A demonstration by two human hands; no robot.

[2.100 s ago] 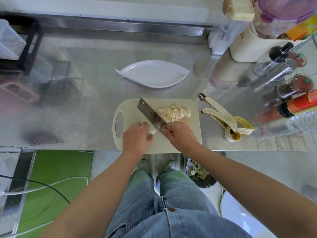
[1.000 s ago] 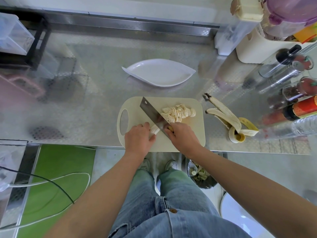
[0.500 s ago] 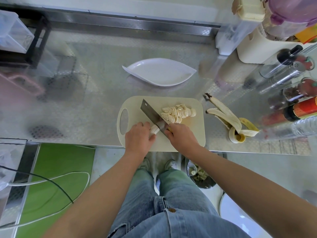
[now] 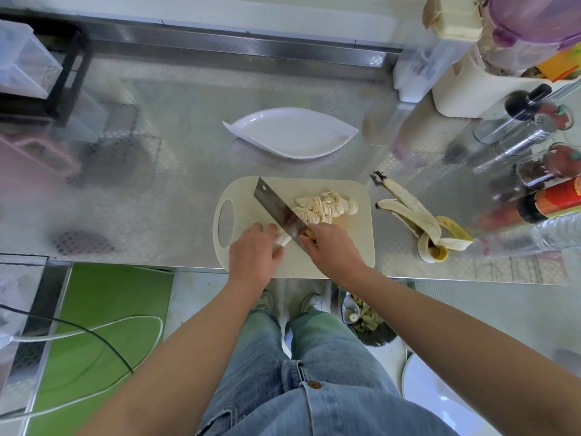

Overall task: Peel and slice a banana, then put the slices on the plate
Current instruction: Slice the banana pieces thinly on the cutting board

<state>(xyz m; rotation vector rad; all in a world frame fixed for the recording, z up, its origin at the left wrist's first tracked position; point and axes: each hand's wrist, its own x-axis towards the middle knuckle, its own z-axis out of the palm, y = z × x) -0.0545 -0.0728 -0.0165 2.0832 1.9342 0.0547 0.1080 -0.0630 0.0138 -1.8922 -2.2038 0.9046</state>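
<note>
A cream cutting board lies at the counter's front edge. My left hand holds the short remaining stub of peeled banana on the board. My right hand grips the handle of a cleaver, whose blade slants across the board just right of the stub. A heap of banana slices lies to the right of the blade. Behind the board stands an empty white leaf-shaped plate.
The banana peel lies on the steel counter right of the board. Bottles, shakers and containers crowd the right side. A black rack stands at the back left. Below the counter edge sits a bin with scraps.
The cleaver has kept cutting toward my left hand; the banana stub has grown shorter and the heap of slices has grown. The view has shifted slightly.
</note>
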